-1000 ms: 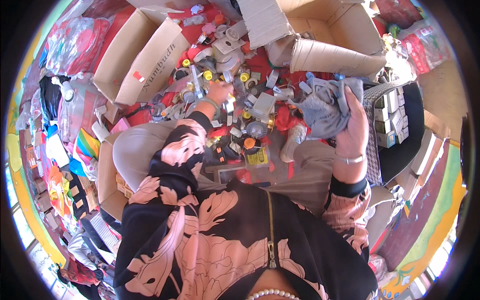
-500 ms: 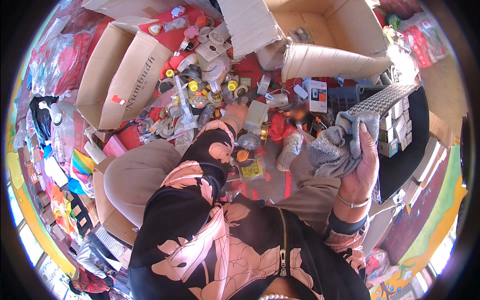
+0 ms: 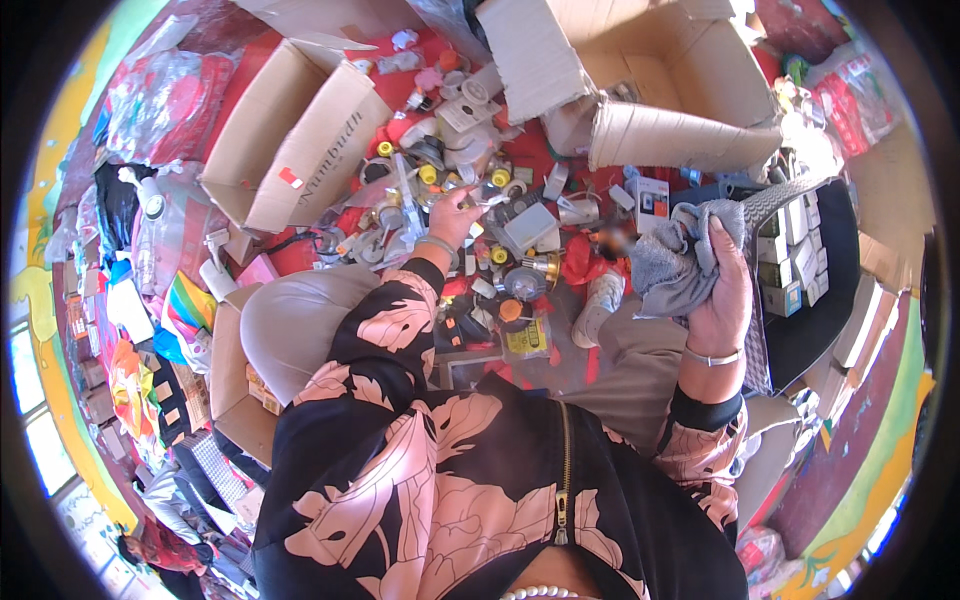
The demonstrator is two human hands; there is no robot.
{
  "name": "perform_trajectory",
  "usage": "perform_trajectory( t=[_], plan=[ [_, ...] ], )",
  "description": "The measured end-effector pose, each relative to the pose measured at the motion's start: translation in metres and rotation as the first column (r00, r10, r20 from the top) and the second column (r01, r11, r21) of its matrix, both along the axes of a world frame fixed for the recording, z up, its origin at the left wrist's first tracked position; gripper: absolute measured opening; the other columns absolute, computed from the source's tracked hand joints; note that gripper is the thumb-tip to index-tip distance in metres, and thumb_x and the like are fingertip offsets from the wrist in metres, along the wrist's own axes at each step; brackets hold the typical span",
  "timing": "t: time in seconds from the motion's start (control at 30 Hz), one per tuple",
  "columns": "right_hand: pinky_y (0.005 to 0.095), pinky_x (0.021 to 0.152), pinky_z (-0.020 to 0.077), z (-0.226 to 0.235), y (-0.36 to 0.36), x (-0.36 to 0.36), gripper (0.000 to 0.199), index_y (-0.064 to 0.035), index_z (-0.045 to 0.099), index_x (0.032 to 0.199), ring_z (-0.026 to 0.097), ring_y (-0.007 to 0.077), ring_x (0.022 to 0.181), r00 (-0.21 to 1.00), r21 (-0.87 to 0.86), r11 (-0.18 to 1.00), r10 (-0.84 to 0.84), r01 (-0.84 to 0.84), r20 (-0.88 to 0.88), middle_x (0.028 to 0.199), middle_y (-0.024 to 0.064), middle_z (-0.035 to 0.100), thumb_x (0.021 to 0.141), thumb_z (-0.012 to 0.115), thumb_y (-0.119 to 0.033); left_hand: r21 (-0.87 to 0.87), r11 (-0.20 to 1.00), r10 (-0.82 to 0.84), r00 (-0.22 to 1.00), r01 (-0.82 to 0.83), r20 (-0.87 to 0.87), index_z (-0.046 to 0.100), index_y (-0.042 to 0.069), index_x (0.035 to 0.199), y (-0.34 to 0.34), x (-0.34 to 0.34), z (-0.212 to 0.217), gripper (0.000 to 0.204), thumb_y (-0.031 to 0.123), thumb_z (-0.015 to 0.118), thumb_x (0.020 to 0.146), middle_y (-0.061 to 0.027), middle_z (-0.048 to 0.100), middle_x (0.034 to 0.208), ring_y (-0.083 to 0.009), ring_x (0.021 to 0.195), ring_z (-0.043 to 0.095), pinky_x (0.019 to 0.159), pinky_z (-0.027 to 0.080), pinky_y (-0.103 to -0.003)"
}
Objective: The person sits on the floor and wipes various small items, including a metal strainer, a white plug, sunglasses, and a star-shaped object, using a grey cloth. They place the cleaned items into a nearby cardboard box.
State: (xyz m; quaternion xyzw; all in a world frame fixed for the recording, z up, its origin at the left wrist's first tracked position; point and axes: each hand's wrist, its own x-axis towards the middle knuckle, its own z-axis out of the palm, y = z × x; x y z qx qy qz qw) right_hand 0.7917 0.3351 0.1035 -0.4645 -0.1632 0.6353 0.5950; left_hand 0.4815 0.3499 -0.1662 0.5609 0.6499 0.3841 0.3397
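Note:
My right hand (image 3: 728, 285) is closed around a bunched grey cloth (image 3: 672, 265), held up at the right beside a dark bin. Over the pile, my left hand (image 3: 455, 220) reaches out with thumb and fingers drawn together at a small whitish piece (image 3: 494, 201). That piece is too small for me to name. Around the left hand lie mixed small parts: yellow-capped pieces (image 3: 428, 174), a clear plastic container (image 3: 532, 226) and a round part with an orange centre (image 3: 511, 309).
Open cardboard boxes stand at the far left (image 3: 335, 140) and far right (image 3: 690, 135). The dark bin (image 3: 840, 235) at the right holds several small white boxes (image 3: 800, 243). A white-and-orange box (image 3: 653, 197) stands near the cloth. My knees and shoe (image 3: 600, 305) border the pile.
My left hand has come up from among the parts, now with its fingers at a small whitish piece. The cloth stays in my right hand. The whole view has shifted slightly.

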Motion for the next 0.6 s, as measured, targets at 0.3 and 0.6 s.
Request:
perform_trajectory(
  t=[0.3,0.6],
  plan=[
    [0.0334,0.076,0.0519,0.0,0.002,-0.011,0.015,-0.0001,0.057,0.098,0.062,0.0206,0.082,0.99,0.051,0.991,0.127,-0.124,-0.052,0.093,0.0103,0.063,0.087,0.053,-0.009,-0.289,0.936,0.325,0.801,-0.199,0.503,0.067,-0.002,0.086,-0.011,-0.023,0.013,0.022,0.016,0.067,0.074,-0.0025,0.063,0.072,-0.0087,0.063,0.056,0.057,0.045,-0.023],
    [0.0361,0.075,0.0524,-0.004,0.0,-0.014,0.014,0.0003,0.056,0.098,0.062,0.0229,0.082,0.985,0.031,0.987,0.157,-0.155,-0.065,0.092,0.0115,0.063,0.087,0.052,-0.008,-0.362,0.931,0.31,0.628,-0.048,0.714,0.064,0.001,0.086,-0.018,-0.03,0.024,0.016,0.012,0.067,0.075,-0.0029,0.062,0.075,-0.0114,0.065,0.058,0.059,0.046,-0.025]
  ],
)
